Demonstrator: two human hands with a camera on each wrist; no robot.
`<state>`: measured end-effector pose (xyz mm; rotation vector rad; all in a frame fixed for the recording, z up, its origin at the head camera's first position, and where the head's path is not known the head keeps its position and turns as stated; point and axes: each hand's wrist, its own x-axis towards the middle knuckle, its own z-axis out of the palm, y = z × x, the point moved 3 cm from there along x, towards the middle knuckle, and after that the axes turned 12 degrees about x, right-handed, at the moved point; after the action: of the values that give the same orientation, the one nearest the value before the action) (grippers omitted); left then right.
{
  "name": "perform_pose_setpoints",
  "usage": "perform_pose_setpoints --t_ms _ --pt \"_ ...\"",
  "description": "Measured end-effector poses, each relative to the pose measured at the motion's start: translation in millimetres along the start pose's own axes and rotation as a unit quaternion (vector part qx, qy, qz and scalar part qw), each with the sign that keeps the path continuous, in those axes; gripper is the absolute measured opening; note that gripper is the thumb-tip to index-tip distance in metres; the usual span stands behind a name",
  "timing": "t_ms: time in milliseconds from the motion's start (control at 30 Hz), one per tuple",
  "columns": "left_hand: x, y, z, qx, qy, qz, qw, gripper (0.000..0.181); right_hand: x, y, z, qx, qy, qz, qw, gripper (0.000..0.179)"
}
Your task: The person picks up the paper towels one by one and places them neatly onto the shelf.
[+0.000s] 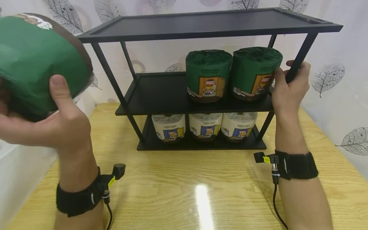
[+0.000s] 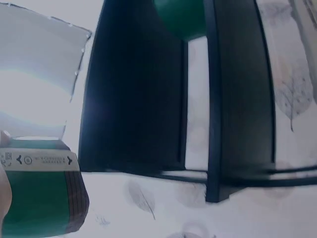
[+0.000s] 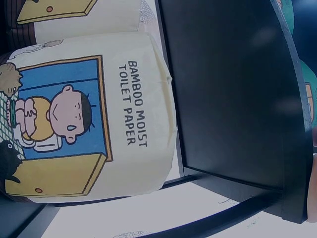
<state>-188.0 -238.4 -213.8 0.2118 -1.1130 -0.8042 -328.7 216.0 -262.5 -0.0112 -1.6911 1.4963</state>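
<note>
In the head view my left hand holds up a green-wrapped toilet paper roll, tilted, at the left of a black three-tier rack. The same roll's printed side shows in the left wrist view. My right hand grips the rack's right front post, its thumb close by the side of a green roll. Another green roll stands upright beside that one on the middle shelf.
Three cream toilet paper rolls stand in a row on the bottom shelf, one seen close up in the right wrist view. The rack stands on a wooden table against a leaf-patterned wall. The top shelf overhangs the green rolls.
</note>
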Motion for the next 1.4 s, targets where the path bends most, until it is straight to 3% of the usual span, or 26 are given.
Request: perform_pose_setpoints --t_ms 167,333,433,533,667,733,833,867,933,1000,1067,1100,1233,1400 --pt "-11.0 14.0 -3.1 -0.069 0.002 0.084 0.9941 0.068 -0.3 0 -1 0.003 0.001 0.009 1.0000 0.019" --pt "-18.8 18.0 0.2 -0.074 0.019 0.165 0.9833 0.067 0.1 0 0 0.001 -0.001 0.006 1.0000 0.020" --pt "-20.3 19.4 4.7 -0.076 0.001 0.217 0.9733 0.063 0.5 0 1 0.002 -0.002 0.005 1.0000 0.019" --pt "-24.0 25.6 9.0 -0.097 -0.051 0.258 0.9599 0.054 0.4 0 1 0.002 -0.003 -0.001 1.0000 0.019" --pt "-32.6 38.9 12.4 -0.114 -0.157 0.280 0.9401 0.043 0.3 -1 0 0.003 0.001 0.000 1.0000 0.018" --pt "-34.7 44.0 12.9 -0.098 -0.213 0.289 0.9283 0.038 0.6 -1 0 0.005 0.003 0.003 1.0000 0.018" --pt "-35.8 46.9 14.9 -0.043 -0.295 0.324 0.8979 0.032 0.4 -1 -1 0.006 0.000 0.004 1.0000 0.019" --pt "-36.1 46.2 16.5 -0.019 -0.321 0.339 0.8839 0.031 0.4 -1 0 0.007 0.000 0.004 1.0000 0.019" --pt "-38.1 42.8 21.2 0.028 -0.382 0.370 0.8467 0.031 0.4 -1 0 0.007 -0.002 0.000 1.0000 0.019" --pt "-40.8 37.4 26.8 0.064 -0.425 0.389 0.8145 0.032 0.3 -1 0 0.007 -0.002 0.001 1.0000 0.020" --pt "-42.3 31.9 31.2 0.090 -0.449 0.395 0.7968 0.034 0.2 0 0 0.004 -0.002 0.001 1.0000 0.020" --pt "-42.8 29.8 32.7 0.098 -0.451 0.394 0.7945 0.034 0.2 0 0 0.003 -0.003 0.000 1.0000 0.019" --pt "-43.2 26.6 34.3 0.103 -0.430 0.388 0.8087 0.037 0.3 0 1 0.003 -0.001 0.003 1.0000 0.018" --pt "-44.3 25.7 37.3 0.095 -0.416 0.380 0.8206 0.038 -0.3 -1 0 -0.002 0.001 0.004 1.0000 0.019"
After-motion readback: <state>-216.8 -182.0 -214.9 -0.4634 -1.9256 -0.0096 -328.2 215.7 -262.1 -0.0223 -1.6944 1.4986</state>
